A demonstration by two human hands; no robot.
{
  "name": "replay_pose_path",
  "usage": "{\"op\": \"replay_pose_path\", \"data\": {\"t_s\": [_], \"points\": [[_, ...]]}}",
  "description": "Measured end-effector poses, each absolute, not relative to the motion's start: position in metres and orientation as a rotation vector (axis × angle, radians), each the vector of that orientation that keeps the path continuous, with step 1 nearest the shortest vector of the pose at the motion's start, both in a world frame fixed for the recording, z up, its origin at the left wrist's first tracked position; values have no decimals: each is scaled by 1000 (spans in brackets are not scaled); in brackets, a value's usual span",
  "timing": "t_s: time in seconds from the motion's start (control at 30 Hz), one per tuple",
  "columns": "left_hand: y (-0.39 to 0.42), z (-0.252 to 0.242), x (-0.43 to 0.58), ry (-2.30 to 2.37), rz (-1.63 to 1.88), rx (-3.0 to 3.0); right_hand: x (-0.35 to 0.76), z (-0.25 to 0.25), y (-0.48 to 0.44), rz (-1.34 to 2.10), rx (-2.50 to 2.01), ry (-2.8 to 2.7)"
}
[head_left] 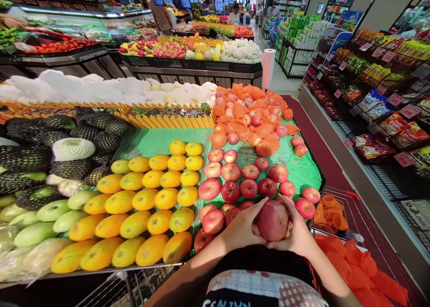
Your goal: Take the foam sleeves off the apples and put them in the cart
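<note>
A large red apple (pixel 273 220) is held close in front of my body, between both hands. My left hand (pixel 244 224) wraps round its left side, fingers curled beneath and behind. From the other side my right hand (pixel 297 224) closes on the same apple, its thumb side toward the top. Just beyond my hands, loose red apples (pixel 249 188) lie in rough rows on the green mesh liner (pixel 304 163). Farther back is a heap of apples in orange foam nets (pixel 250 107). The undersides of my fingers are partly hidden by the fruit.
Yellow-orange papayas or melons (pixel 139 224) stand in rows to the left, beside green fruit (pixel 53 210) and black-netted fruit (pixel 28 159). At the right are a cart (pixel 369 226) and a pile of orange foam nets (pixel 361 271). Snack shelves (pixel 379 87) line the aisle.
</note>
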State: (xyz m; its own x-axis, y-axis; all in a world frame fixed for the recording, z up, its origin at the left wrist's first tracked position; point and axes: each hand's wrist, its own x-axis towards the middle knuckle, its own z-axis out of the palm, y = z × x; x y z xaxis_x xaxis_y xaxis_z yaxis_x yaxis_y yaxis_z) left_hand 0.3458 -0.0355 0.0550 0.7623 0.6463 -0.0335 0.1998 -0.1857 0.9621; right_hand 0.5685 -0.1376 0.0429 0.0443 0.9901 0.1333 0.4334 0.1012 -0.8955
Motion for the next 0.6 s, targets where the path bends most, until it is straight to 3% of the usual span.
{"op": "replay_pose_path", "data": {"t_s": [0.13, 0.33, 0.43, 0.6], "points": [[-32, 43, 333, 645, 429, 1806, 586, 35, -117, 752, -1546, -1492], [-27, 38, 308, 768, 524, 1932, 703, 27, -41, 261, -2088, -1330], [-27, 33, 297, 831, 575, 1957, 754, 10, -7, 334, -2351, -1398], [-29, 29, 285, 900, 631, 1934, 776, -27, 16, 581, -2368, -1564]]}}
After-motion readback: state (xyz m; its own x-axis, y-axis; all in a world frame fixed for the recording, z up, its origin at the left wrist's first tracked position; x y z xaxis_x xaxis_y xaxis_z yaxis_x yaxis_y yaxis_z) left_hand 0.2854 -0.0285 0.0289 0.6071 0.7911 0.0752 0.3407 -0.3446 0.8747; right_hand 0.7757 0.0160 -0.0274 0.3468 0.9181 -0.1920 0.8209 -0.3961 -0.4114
